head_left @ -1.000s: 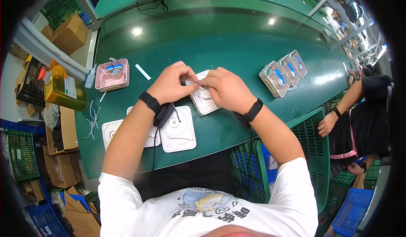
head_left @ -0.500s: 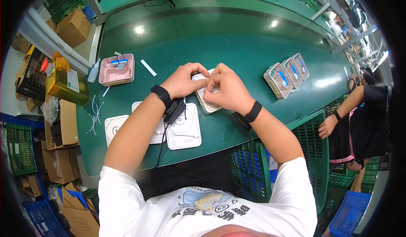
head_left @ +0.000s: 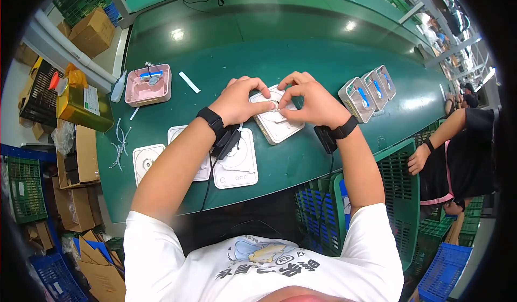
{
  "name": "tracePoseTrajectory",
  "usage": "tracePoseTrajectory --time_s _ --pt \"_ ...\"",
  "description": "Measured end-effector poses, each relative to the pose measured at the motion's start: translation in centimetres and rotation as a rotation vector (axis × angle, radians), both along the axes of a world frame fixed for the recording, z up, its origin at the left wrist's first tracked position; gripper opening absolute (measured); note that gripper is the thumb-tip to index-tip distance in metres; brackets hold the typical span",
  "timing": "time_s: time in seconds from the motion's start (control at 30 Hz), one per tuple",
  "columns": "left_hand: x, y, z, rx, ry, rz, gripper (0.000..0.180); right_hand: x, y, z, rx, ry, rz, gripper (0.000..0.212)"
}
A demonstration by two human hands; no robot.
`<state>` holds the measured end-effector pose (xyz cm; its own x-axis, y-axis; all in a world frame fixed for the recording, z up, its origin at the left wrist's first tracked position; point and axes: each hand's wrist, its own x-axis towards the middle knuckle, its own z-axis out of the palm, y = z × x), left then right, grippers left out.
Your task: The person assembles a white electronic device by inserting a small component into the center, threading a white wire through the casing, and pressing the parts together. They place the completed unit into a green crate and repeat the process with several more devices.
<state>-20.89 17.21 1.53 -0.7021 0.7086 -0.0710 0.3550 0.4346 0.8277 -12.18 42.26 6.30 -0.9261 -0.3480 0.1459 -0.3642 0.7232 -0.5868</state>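
Nearest the person, three white square plates (head_left: 235, 162) lie in a row on the green counter (head_left: 301, 60), the right one partly under the left wrist. Just beyond, both hands meet over a tilted white square unit (head_left: 276, 123): the left hand (head_left: 239, 98) and right hand (head_left: 312, 100) each pinch with fingertips at a small round part (head_left: 273, 105) on its top, close together. Right of them stand three clear-topped units with blue inserts (head_left: 366, 92). Farther left sits a pink tray (head_left: 147, 85), with a white strip (head_left: 189, 82) beside it.
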Motion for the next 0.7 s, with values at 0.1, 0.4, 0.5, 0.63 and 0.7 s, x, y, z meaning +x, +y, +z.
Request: tracePoseTrajectory --time_s 0.1,0.4,0.5,0.63,0.7 --pt "0.2 0.0 -0.3 0.022 -0.020 0.015 0.043 -0.1 0.3 -0.8 -0.035 0.020 0.018 0.011" --pt "0.4 0.7 0.4 -0.083 -0.021 0.055 0.054 -0.7 0.0 -1.4 -0.186 -0.093 -0.044 0.015" --pt "0.0 1.4 0.2 -0.093 -0.092 0.061 0.055 -1.2 0.7 -2.4 -0.183 -0.079 -0.021 0.015" --pt "0.7 1.6 0.2 -0.167 -0.088 0.095 0.058 -1.5 1.0 -3.1 -0.214 0.001 0.051 0.016" --pt "0.6 1.9 0.0 -0.166 -0.085 0.113 0.060 -1.9 1.4 -2.9 -0.293 -0.182 0.037 0.017"
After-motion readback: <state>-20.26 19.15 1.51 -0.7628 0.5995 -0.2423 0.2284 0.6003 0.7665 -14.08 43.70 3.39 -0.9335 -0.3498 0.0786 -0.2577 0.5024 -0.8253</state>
